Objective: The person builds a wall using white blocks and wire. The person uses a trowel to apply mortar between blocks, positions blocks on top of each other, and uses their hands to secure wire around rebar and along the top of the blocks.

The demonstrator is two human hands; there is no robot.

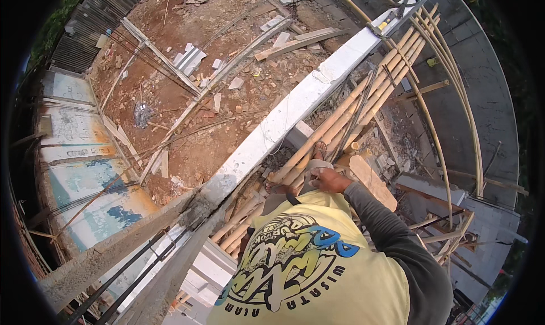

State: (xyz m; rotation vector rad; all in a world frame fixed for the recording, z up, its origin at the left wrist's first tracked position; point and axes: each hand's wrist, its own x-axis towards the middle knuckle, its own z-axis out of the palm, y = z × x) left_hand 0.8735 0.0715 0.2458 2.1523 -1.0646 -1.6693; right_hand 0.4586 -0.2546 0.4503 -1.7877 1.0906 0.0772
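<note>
My right hand (331, 179) is in front of my body at the hem of my yellow shirt (318, 262), next to my trouser leg. Its fingers are curled closed. Whatever they may hold is hidden. My left hand does not show. Beneath me, a bundle of bamboo poles (392, 69) carries my bare or sandalled feet (319, 150). Alongside the poles runs a long white-topped wall beam (284, 115), with a thin string or wire loop (278, 146) hanging over its edge. At its far end lies a tool with a yellow part (382, 26).
Rubble-strewn earth (187, 115) lies well below on the left, with timber planks (301, 44) across it. Steel bars (133, 268) rest between rough boards at lower left. A grey wall (482, 98) curves along the right, behind bent bamboo poles (462, 98). A wide board (372, 183) is beside my hand.
</note>
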